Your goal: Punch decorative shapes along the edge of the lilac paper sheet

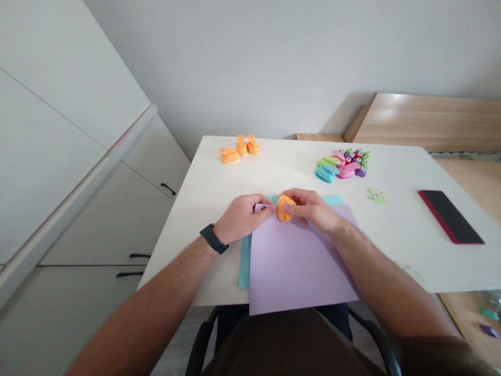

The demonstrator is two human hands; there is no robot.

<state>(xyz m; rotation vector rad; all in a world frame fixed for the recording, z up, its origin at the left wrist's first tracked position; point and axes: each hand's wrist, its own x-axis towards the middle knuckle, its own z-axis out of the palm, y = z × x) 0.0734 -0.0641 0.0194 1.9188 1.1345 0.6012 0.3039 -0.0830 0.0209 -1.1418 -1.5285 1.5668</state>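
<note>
A sheet of purple paper [301, 266] lies in front of me, its near edge hanging past the table's front. Its top edge is pinched by my left hand [243, 215], between thumb and forefinger near the left corner. An orange craft punch [285, 208] sits at that same edge, just right of my left fingertips. My right hand [315, 209] grips the punch, thumb on top and fingers curled behind. Whether the paper is inside the punch's slot is hidden. Under the purple sheet, teal paper [245, 263] shows along the left and top.
Several orange punches [241, 149] stand at the table's back left. Further right are green, blue and pink punches [332, 166] beside small purple, red and green ones [358, 159]. Pale green paper cut-outs [377, 196] and a black-and-red phone-like slab [450, 216] lie at right.
</note>
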